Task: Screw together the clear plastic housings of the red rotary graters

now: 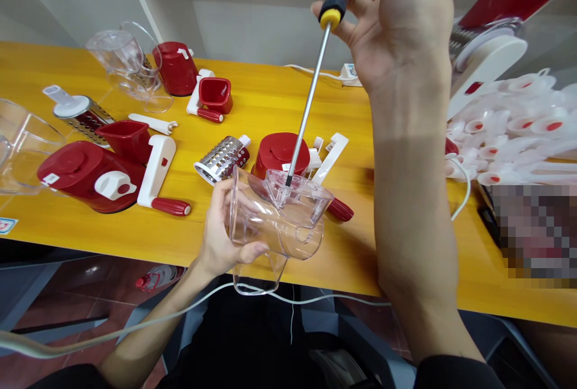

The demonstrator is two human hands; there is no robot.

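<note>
My left hand (pixel 217 235) grips a clear plastic grater housing (pixel 279 220) at its wide round end, thumb along the near side. The housing lies tilted just above the table's front edge. In my right hand (pixel 365 22) is a screwdriver (pixel 309 103) with a black and yellow handle, held from above with the fingers at the handle. Its steel shaft slants down and the tip is inside the housing's upper opening. Behind the housing stands a red grater base (pixel 282 151). Beside it lie a perforated metal drum (pixel 224 159) and a white crank with a red handle (pixel 340 208).
On the yellow table (pixel 252 109), a red grater base (pixel 90 175) with a crank (pixel 157 172) stands left. Further back are another clear housing (pixel 119 55) and a red hopper (pixel 215 94). Several white plastic parts (pixel 518 118) are piled right. A cable (pixel 324 297) hangs along the front edge.
</note>
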